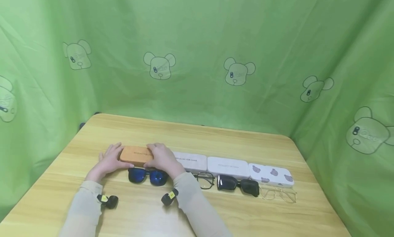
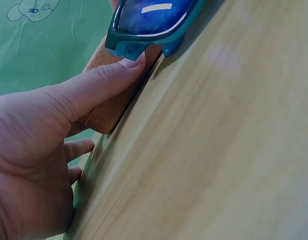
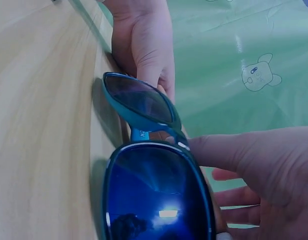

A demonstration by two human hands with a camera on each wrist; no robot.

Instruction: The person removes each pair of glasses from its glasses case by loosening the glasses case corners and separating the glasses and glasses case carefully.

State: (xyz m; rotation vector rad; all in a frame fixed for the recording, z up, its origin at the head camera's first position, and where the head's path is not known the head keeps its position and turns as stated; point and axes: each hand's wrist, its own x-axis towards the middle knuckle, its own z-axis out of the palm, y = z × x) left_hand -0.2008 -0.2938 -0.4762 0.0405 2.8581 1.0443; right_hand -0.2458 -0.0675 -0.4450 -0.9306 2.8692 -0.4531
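An orange-brown glasses case (image 1: 135, 155) lies on the table with a hand at each end. My left hand (image 1: 109, 160) holds its left end; in the left wrist view the thumb (image 2: 101, 82) lies along the case's front side. At the right end my right hand (image 1: 164, 159) grips the case, fingers over the top and thumb at the front. Sunglasses with blue mirrored lenses (image 1: 158, 178) sit just in front of the case, near both thumbs. In the right wrist view these sunglasses (image 3: 156, 190) cover much of the case.
To the right, in a row, are a white case with lettering (image 1: 192, 161), another white case (image 1: 227, 166) and a bear-print case (image 1: 271, 175). Before them lie dark-rimmed eyeglasses (image 1: 213, 182), black sunglasses (image 1: 250, 187) and thin clear-framed eyeglasses (image 1: 287, 196). A green curtain (image 1: 197, 103) surrounds the table.
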